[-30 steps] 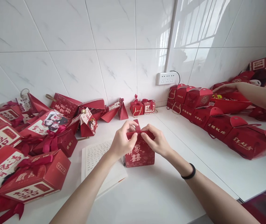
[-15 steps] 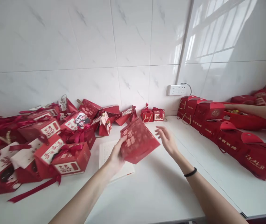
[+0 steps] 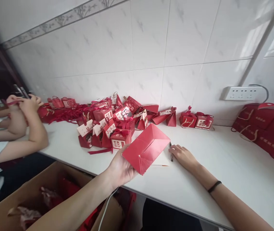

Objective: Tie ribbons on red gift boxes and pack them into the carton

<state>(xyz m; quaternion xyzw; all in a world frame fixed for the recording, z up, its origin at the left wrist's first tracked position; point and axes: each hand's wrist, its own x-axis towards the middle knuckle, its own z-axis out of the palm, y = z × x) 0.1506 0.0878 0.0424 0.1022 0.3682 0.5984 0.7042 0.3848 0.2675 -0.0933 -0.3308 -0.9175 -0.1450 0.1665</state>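
Red box [image 3: 140,149] partly hides what seems a notebook [image 3: 162,158].

White power strip [image 3: 241,93] on tiled wall [image 3: 149,41]; below-left of it, two small beribboned boxes [image 3: 188,120]; below-right, red boxes [image 3: 263,125] with cord loops; far left of strip, co-worker's arms [image 3: 37,128]; far lower left, open cardboard carton [image 3: 31,188]

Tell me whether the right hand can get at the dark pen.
Very likely yes: the right hand seems to be touching the dark pen, and the red box held up in the left hand is off to one side, not between them.
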